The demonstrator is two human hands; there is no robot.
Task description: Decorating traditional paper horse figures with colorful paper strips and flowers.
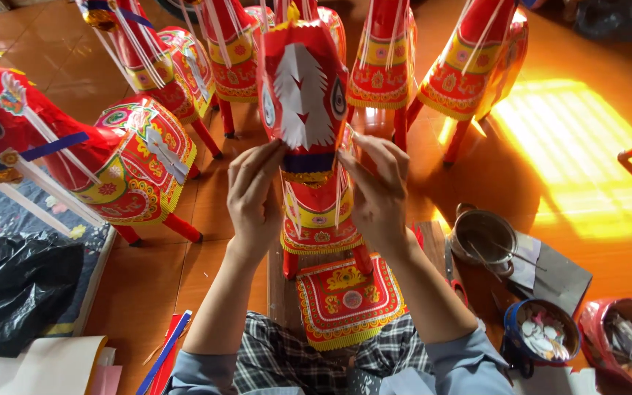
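Your left hand [254, 196] and right hand [376, 192] both grip the red paper horse [309, 124] by the sides of its head, fingers pressed to the paper. It stands on a wooden board [281, 285] before you, finished horses [122, 157] beside it, metal pot [483, 235] right.

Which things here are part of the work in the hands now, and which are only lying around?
In hand:
- red paper horse figure with white paper mane, held at its head
- left hand
- right hand

Lying about:
- finished red paper horse on the left
- round metal pot
- blue round tin of paper pieces
- black plastic bag
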